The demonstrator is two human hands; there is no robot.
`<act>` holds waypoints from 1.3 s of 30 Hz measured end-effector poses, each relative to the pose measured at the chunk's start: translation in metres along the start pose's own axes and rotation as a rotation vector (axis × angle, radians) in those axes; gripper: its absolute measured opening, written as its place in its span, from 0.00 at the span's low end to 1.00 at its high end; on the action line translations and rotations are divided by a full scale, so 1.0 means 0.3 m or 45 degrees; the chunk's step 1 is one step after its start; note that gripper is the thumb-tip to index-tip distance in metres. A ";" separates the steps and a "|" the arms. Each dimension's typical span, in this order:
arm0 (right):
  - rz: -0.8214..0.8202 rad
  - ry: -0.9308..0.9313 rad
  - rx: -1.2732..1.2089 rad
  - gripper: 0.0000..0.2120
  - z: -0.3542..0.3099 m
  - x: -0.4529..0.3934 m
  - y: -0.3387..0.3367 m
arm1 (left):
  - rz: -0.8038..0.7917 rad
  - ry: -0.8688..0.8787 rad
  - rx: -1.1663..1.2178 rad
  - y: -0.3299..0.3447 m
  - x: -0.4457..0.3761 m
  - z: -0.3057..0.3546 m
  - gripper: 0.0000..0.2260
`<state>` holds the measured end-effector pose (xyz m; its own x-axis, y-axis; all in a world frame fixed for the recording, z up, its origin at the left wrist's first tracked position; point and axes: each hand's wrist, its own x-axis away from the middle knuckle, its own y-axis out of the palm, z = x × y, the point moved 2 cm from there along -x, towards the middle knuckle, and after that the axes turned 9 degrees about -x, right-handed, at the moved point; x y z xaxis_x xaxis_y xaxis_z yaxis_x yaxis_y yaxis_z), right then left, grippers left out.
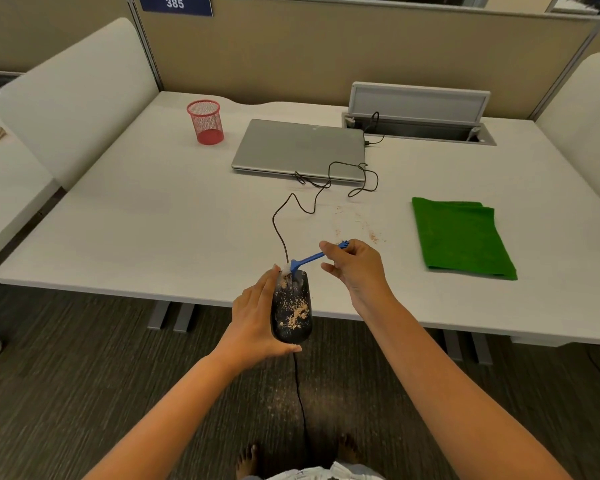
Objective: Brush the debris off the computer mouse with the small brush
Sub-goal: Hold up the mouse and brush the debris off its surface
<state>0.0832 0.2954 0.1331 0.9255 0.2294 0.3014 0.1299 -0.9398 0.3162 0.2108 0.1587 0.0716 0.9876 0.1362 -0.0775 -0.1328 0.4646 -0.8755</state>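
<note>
A black computer mouse point(293, 311), speckled with tan debris, is held over the desk's near edge by my left hand point(257, 323), which grips it from its left side and underneath. My right hand point(355, 268) pinches the handle of a small blue brush point(309, 259). The brush's white bristles rest on the front end of the mouse, near where its black cable point(281, 230) leaves. Some reddish-tan debris point(361, 226) lies scattered on the desk beyond my right hand.
On the white desk point(153, 220) are a closed grey laptop point(298, 150), a red mesh cup point(205, 122), a folded green cloth point(459, 239) at right, and an open cable hatch point(420, 126) at the back. Padded partitions flank the desk. Carpet lies below.
</note>
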 end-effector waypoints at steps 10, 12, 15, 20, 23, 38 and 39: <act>0.020 -0.030 0.092 0.13 0.015 0.001 0.001 | -0.040 0.001 -0.025 0.010 -0.025 -0.001 0.59; 0.050 -0.065 0.129 0.13 0.010 -0.001 -0.002 | -0.037 0.008 -0.017 0.011 -0.028 -0.001 0.59; 0.040 -0.100 0.211 0.14 0.016 0.008 0.002 | -0.028 0.013 0.010 0.011 -0.031 0.001 0.59; -0.006 -0.139 0.233 0.14 0.018 0.018 0.018 | -0.022 0.009 0.020 0.008 -0.035 0.000 0.59; 0.006 -0.178 0.250 0.15 0.009 0.012 0.021 | -0.022 0.010 0.010 0.004 -0.041 0.001 0.59; -0.080 -0.298 0.510 0.17 0.000 0.063 0.054 | 0.005 0.022 0.027 0.003 -0.065 0.013 0.59; -0.091 -0.272 0.488 0.17 0.000 0.065 0.049 | 0.007 0.025 0.021 0.002 -0.066 0.014 0.59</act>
<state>0.1034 0.2860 0.1436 0.9569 0.2775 0.0853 0.2815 -0.9588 -0.0390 0.1908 0.1599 0.0746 0.9883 0.1214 -0.0921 -0.1396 0.4786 -0.8669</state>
